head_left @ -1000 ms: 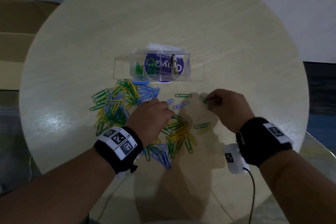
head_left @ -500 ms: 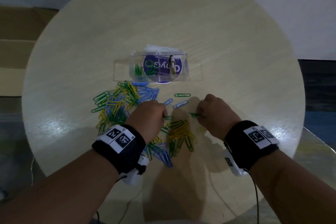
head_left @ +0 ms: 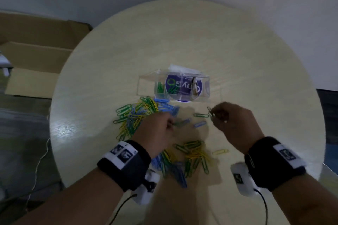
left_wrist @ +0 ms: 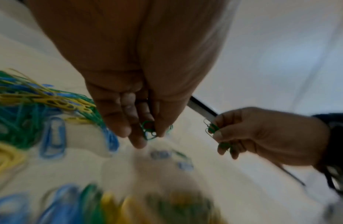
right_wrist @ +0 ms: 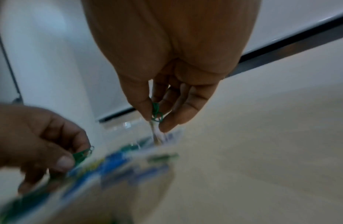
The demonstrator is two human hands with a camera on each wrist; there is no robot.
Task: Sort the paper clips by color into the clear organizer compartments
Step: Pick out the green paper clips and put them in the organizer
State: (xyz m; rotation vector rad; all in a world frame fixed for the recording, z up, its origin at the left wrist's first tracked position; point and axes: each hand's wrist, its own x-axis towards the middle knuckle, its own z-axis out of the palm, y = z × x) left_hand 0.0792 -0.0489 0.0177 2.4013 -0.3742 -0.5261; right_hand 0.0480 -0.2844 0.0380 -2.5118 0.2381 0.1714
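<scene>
The clear organizer [head_left: 182, 76] stands mid-table with green clips [head_left: 161, 86] in its left compartment. Green, yellow and blue paper clips lie in a heap [head_left: 135, 117] left of my hands and a second heap [head_left: 192, 155] near the front edge. My left hand [head_left: 171, 124] pinches green clips [left_wrist: 148, 131] between thumb and fingers, just above the table. My right hand [head_left: 213, 115] is raised in front of the organizer and pinches green clips [right_wrist: 157, 113], one sticking out [head_left: 210, 111].
Loose clips lie between the hands: a green one [head_left: 201, 115], blue ones [head_left: 199, 124] and a yellow one [head_left: 220, 151]. A cardboard box [head_left: 36, 64] sits on the floor left of the round table [head_left: 237, 51]. Cables hang from both wrists.
My right hand has lifted off the table with its green clips and moved up and right toward the organizer. The left hand has shifted slightly forward, still gripping green clips.
</scene>
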